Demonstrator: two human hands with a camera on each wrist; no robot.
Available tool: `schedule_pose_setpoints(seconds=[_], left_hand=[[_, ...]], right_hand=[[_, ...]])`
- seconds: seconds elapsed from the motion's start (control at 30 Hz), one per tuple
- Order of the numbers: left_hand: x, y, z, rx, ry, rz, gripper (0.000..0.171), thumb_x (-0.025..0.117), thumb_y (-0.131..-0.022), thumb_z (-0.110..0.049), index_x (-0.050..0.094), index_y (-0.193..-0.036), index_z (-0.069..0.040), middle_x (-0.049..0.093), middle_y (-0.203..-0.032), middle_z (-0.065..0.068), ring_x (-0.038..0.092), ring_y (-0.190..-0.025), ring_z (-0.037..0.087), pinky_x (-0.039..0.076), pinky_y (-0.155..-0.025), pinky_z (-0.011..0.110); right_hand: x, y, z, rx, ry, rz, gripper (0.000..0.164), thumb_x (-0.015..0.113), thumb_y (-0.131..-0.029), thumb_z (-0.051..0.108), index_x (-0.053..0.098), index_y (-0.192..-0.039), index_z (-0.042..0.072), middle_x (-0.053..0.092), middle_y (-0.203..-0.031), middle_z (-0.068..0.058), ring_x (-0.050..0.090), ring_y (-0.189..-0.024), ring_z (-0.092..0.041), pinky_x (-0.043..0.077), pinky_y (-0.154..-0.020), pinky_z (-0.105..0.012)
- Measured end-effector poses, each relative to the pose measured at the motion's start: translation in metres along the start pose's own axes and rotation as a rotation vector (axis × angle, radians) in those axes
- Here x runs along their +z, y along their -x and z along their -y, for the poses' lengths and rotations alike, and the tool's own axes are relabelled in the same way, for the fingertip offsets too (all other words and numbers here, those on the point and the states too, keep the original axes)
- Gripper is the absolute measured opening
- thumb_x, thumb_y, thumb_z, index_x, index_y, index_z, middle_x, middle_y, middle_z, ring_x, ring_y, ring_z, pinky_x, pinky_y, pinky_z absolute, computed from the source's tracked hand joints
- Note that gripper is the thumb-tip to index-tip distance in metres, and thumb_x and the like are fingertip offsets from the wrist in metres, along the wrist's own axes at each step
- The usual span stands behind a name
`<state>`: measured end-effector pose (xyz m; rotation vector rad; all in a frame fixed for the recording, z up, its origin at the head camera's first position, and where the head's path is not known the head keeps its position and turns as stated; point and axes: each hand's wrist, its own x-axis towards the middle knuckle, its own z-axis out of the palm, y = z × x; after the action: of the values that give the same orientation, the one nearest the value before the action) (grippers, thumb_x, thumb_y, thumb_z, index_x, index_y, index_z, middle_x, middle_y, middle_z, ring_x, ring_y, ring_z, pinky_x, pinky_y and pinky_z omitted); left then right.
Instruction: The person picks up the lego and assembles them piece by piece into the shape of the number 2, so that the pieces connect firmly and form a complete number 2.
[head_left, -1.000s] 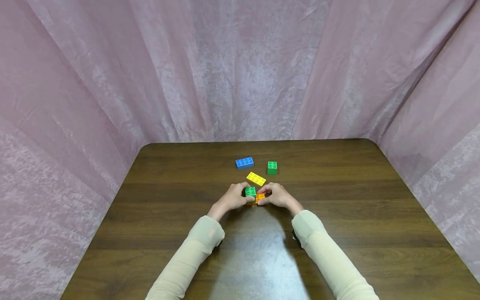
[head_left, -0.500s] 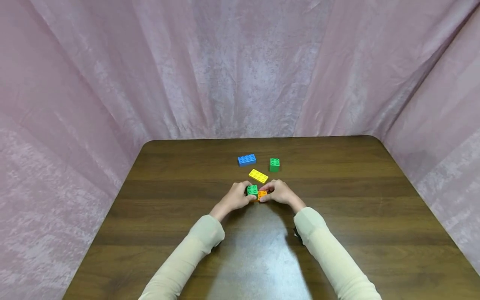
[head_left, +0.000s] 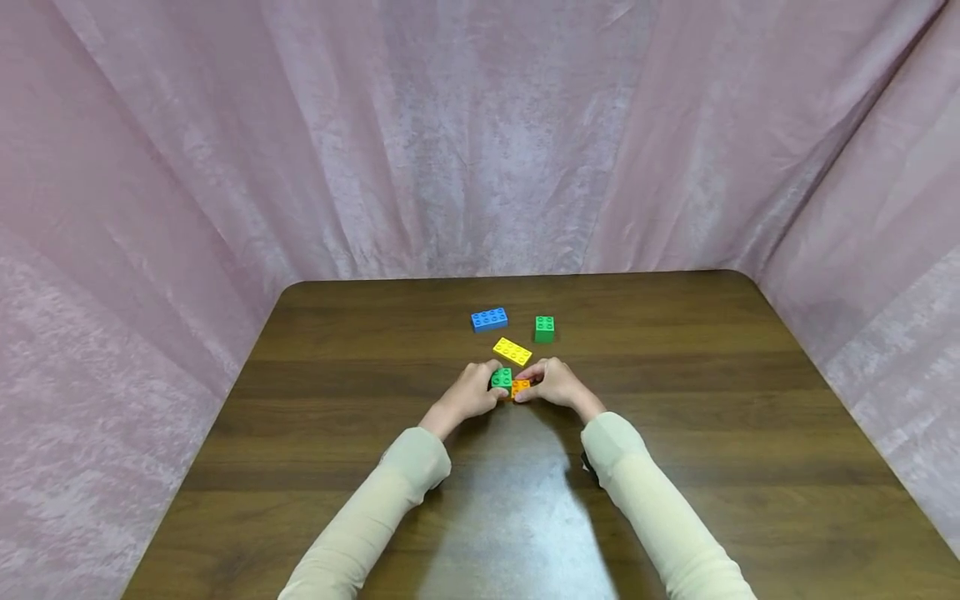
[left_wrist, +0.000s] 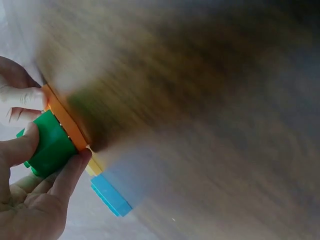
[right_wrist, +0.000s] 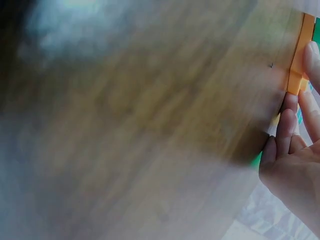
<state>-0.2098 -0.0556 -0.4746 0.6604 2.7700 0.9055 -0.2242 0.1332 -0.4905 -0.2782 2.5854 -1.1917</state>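
Observation:
My left hand [head_left: 468,392] grips a green brick [head_left: 502,378] with studs, between thumb and fingers. It sits on the left part of a flat orange brick [head_left: 521,387]. In the left wrist view the green brick [left_wrist: 52,145] meets the studded side of the orange brick [left_wrist: 67,120], though I cannot tell whether it is fully pressed down. My right hand [head_left: 558,387] pinches the orange brick's right end; the right wrist view shows that end of the orange brick [right_wrist: 300,55] by the thumb. Fingers hide parts of both bricks.
Just beyond the hands lies a flat yellow brick [head_left: 512,352]. Farther back are a blue brick [head_left: 490,319] on the left and a second green brick [head_left: 544,328] on the right. The brown wooden table [head_left: 360,333] ends at a pink curtain [head_left: 480,167].
Both hands keep their hold on the joined green and orange bricks, almost in the same spot. The head view has shifted slightly; the other bricks stay where they were.

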Motion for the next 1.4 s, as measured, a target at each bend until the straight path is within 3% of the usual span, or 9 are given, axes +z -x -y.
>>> schedule_pose_setpoints(seconds=[0.23, 0.4, 0.7, 1.0, 1.4], left_hand=[[0.0, -0.001, -0.005, -0.024, -0.051, 0.036, 0.034, 0.071, -0.088, -0.012, 0.062, -0.116, 0.003, 0.068, -0.096, 0.013, 0.055, -0.078, 0.018, 0.049, -0.074, 0.031], [0.007, -0.006, -0.007, -0.046, -0.026, 0.088, 0.037, 0.07, -0.09, -0.017, 0.061, -0.121, 0.0, 0.068, -0.1, 0.011, 0.053, -0.078, 0.016, 0.047, -0.074, 0.028], [0.008, -0.016, -0.005, -0.026, 0.022, 0.081, 0.042, 0.071, -0.09, -0.023, 0.061, -0.124, -0.002, 0.069, -0.107, 0.012, 0.055, -0.082, 0.016, 0.047, -0.078, 0.028], [0.003, -0.013, 0.006, -0.032, 0.05, 0.073, 0.043, 0.072, -0.089, -0.024, 0.062, -0.124, -0.002, 0.069, -0.109, 0.012, 0.057, -0.086, 0.016, 0.049, -0.081, 0.03], [-0.006, -0.003, 0.012, -0.067, 0.055, 0.066, 0.044, 0.071, -0.089, -0.028, 0.061, -0.123, -0.002, 0.069, -0.105, 0.011, 0.056, -0.085, 0.017, 0.049, -0.08, 0.031]], right_hand=[[-0.001, -0.001, 0.0, 0.001, 0.01, 0.036, 0.032, 0.084, -0.076, 0.019, 0.076, -0.102, 0.003, 0.073, -0.105, -0.013, 0.06, -0.093, -0.017, 0.047, -0.079, -0.026], [-0.007, 0.004, -0.007, 0.003, 0.006, 0.051, 0.031, 0.084, -0.076, 0.018, 0.076, -0.101, 0.002, 0.075, -0.1, -0.012, 0.059, -0.084, -0.013, 0.047, -0.073, -0.024], [-0.016, 0.006, -0.015, 0.011, -0.008, 0.018, 0.033, 0.084, -0.077, 0.018, 0.075, -0.104, 0.001, 0.071, -0.109, -0.017, 0.062, -0.099, -0.023, 0.05, -0.083, -0.03], [-0.009, 0.002, -0.011, -0.01, -0.015, 0.022, 0.034, 0.084, -0.076, 0.017, 0.075, -0.105, 0.001, 0.068, -0.104, -0.015, 0.056, -0.091, -0.018, 0.046, -0.074, -0.024], [-0.001, -0.004, -0.004, -0.043, -0.018, 0.035, 0.032, 0.083, -0.077, 0.017, 0.075, -0.104, 0.002, 0.066, -0.101, -0.013, 0.055, -0.091, -0.018, 0.045, -0.074, -0.023]])
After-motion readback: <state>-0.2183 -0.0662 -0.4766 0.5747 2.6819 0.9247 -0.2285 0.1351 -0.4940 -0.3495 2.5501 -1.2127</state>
